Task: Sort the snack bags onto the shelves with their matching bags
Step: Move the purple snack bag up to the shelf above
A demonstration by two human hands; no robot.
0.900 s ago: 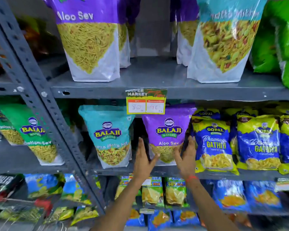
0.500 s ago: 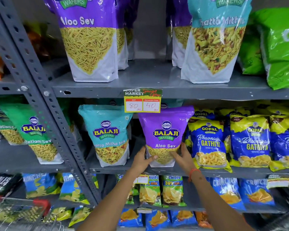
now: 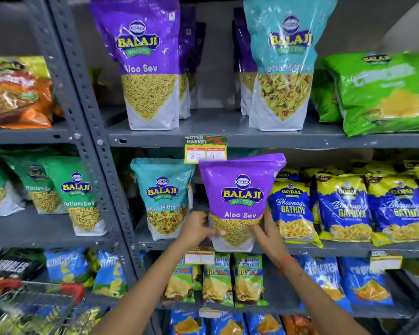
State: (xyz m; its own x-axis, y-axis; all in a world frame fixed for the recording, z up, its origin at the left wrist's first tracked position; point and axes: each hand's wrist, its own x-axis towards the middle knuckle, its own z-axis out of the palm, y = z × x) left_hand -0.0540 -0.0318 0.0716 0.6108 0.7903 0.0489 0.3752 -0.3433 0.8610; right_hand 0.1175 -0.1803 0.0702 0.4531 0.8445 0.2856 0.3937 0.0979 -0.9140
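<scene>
A purple Aloo Sev bag stands upright at the front of the middle shelf, held between both hands at its lower part. My left hand grips its lower left side and my right hand its lower right side. Its top overlaps the price tag. A teal Khatta Mitha Mix bag stands just left of it. On the upper shelf stand larger purple Aloo Sev bags and a large teal mix bag.
Blue and yellow Gathiya bags fill the middle shelf to the right. Green Ratlami Sev bags stand beyond the grey upright post. Small chips bags line the lower shelf. A wire basket with red handles is at lower left.
Both hands went from open beside the purple bag to gripping its lower sides. The bag has come forward and up, and now covers part of the price tag.
</scene>
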